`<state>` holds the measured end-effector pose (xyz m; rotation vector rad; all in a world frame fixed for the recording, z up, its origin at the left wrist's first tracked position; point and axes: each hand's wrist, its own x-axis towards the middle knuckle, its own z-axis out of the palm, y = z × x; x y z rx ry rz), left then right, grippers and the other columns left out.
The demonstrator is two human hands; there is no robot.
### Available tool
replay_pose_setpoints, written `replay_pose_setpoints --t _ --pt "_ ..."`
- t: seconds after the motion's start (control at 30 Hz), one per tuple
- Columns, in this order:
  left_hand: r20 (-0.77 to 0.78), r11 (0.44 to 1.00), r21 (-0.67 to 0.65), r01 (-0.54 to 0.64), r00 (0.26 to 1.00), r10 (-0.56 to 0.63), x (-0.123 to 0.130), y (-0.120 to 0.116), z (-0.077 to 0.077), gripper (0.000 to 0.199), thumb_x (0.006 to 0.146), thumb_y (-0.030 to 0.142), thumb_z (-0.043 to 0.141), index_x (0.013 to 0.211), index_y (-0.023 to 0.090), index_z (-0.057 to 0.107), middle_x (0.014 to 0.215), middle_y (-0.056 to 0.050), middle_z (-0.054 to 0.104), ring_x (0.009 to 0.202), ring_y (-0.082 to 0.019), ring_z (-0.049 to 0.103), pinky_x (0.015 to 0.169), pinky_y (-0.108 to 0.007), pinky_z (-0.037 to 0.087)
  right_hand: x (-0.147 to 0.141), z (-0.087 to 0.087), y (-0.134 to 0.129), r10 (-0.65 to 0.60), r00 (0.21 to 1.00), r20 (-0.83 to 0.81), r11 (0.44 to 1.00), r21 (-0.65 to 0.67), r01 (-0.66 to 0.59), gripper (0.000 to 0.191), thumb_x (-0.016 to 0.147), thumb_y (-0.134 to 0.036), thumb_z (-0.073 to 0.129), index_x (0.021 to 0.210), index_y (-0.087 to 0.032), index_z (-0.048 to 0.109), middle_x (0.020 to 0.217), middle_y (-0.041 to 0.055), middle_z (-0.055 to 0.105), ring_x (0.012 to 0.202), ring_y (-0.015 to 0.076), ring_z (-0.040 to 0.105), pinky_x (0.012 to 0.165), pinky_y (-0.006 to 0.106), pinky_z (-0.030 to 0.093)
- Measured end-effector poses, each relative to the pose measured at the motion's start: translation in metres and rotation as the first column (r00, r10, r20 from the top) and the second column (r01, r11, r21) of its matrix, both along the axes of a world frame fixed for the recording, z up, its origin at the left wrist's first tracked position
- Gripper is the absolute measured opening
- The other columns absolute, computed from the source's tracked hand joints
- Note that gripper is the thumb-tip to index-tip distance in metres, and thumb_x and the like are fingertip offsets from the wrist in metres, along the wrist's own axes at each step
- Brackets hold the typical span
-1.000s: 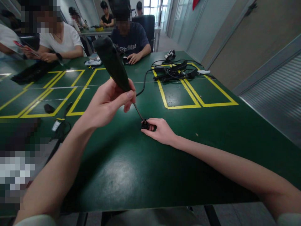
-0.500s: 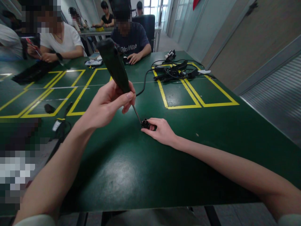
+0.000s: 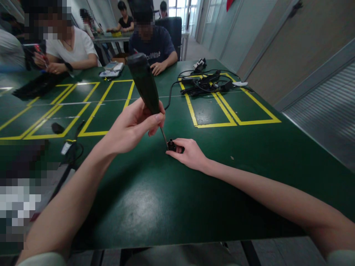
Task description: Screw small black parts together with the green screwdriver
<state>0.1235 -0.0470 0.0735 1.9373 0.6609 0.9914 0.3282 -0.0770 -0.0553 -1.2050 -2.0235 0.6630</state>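
My left hand (image 3: 135, 127) is wrapped round the dark handle of a screwdriver (image 3: 144, 83), which leans with its top to the left. Its thin metal shaft runs down to a small black part (image 3: 171, 146); whether the tip sits in a screw is too small to tell. My right hand (image 3: 191, 153) pinches that black part from the right, between thumb and fingers, low at the table's surface. A small round stub rises from the part's top.
The green table (image 3: 222, 199) bears yellow tape outlines. Black cables and parts (image 3: 206, 83) lie at the back right. A cable with a white tag (image 3: 66, 147) is at left. Across the table sit people, one in a dark shirt (image 3: 154, 44), one in white (image 3: 72, 48).
The screwdriver's handle and my left hand have shifted slightly right and a little down, so the tool stands more upright. My right hand and the black part are nearly unmoved.
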Motion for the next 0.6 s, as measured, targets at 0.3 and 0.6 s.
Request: replay_pose_setpoints --t 0.3,0.6 --pt "-0.026 0.997 0.076 0.005 1.0 -0.003 0.002 0.003 -0.003 0.022 0.094 0.037 0.07 0.099 0.018 0.061 0.073 0.001 0.062 0.056 -0.01 0.055 0.051 -0.021 0.049 0.0 0.001 -0.001 0.004 1.0 -0.006 1.0 0.015 -0.004 0.021 0.089 -0.029 0.078 0.076 -0.016 0.068 0.069 -0.0012 0.06 0.06 0.0107 0.051 0.06 0.025 0.035" --pt "-0.046 0.995 0.101 0.013 0.999 -0.009 0.014 -0.002 -0.003 0.02 0.094 0.039 0.07 0.096 0.02 0.065 0.074 -0.001 0.062 0.068 -0.015 0.06 0.064 -0.027 0.054 -0.001 0.001 0.001 -0.02 1.0 0.002 1.0 -0.001 0.02 0.019 0.088 -0.031 0.078 0.078 -0.016 0.071 0.071 -0.0006 0.062 0.061 0.011 0.052 0.061 0.026 0.035"
